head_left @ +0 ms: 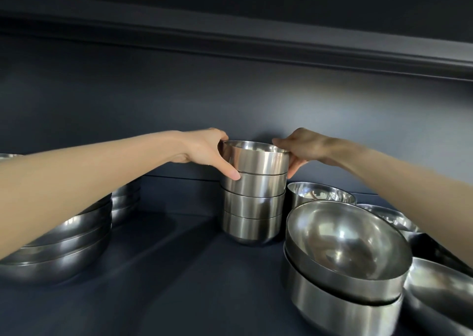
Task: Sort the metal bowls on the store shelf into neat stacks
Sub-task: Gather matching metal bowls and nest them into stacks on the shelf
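A stack of several small steel bowls (253, 207) stands at the back middle of the dark shelf (179, 284). Its top bowl (258, 160) sits nested in the one below. My left hand (208, 151) grips the top bowl's left side, thumb down its wall and fingers over the rim. From the other side my right hand (299, 147) holds its right rim, thumb pointing down beside the stack.
Wide shallow bowls (58, 254) are stacked at the left under my forearm, with a smaller stack (125, 202) behind. At the right, two large bowls (345, 266) sit nested askew, with loose bowls (320, 195) behind and another (440, 292) at the far right. A shelf board (256, 44) runs overhead.
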`<state>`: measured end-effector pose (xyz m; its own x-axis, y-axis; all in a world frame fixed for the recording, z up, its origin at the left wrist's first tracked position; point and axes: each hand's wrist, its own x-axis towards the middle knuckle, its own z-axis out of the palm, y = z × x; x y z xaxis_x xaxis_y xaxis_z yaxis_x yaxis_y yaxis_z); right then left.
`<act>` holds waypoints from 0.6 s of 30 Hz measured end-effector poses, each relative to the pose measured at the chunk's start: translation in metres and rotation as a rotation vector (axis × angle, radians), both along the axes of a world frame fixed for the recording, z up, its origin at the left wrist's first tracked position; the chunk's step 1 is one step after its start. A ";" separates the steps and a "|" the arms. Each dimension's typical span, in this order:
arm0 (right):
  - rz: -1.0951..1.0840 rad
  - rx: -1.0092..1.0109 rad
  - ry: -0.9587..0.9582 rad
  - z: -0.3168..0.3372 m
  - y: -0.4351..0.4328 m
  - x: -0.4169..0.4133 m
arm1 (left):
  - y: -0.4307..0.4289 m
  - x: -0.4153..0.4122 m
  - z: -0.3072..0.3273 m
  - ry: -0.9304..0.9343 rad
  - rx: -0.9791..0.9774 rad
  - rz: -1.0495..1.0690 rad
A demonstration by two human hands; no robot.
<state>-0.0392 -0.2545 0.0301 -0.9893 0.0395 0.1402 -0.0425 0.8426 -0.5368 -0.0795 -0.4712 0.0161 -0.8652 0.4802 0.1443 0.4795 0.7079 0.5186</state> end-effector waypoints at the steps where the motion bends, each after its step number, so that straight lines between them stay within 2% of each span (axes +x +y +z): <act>1: 0.000 0.006 -0.011 0.001 -0.001 0.000 | 0.000 0.000 -0.001 -0.015 0.006 -0.003; 4: -0.001 0.030 -0.047 0.002 0.000 0.001 | -0.001 -0.002 -0.003 -0.067 0.045 -0.007; 10: 0.070 0.040 -0.132 0.006 0.004 0.012 | -0.001 0.000 -0.015 -0.223 0.254 -0.071; 14: 0.112 0.126 -0.176 0.004 0.004 0.021 | 0.006 0.006 -0.031 -0.259 0.352 -0.098; 18: 0.125 0.007 -0.104 0.001 0.003 0.027 | 0.014 0.010 -0.053 -0.276 0.458 -0.088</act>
<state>-0.0123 -0.2512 0.0309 -0.9956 -0.0859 0.0371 -0.0923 0.8380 -0.5378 -0.0693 -0.4571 -0.0365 -0.8599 0.4938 0.1290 0.3290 0.3431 0.8798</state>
